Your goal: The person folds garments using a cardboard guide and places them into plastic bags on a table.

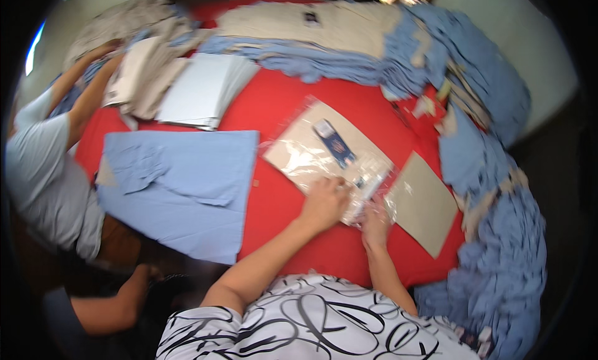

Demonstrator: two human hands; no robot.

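In front of me on the red cloth lies a clear plastic bag (293, 149) around a flat folded beige piece of fabric. A dark blue label card (335, 143) shows through the film. My left hand (325, 204) has its fingers curled on the near edge of the bag. Close by, my right hand (375, 223) is closed on crumpled film at the bag's near-right end; its fingertips are partly blurred. A flat beige-grey rectangle (427, 204), perhaps folded fabric or board, lies just right of my right hand.
A blue pillowcase-like cloth (187, 192) lies flat at left. White sheets (202, 86) and folded beige fabric (142, 70) sit beyond it. Blue and beige cloth heaps (498, 254) line the far and right edges. A co-worker's arms (81, 89) reach in at left; another person's arm (112, 307) is lower left.
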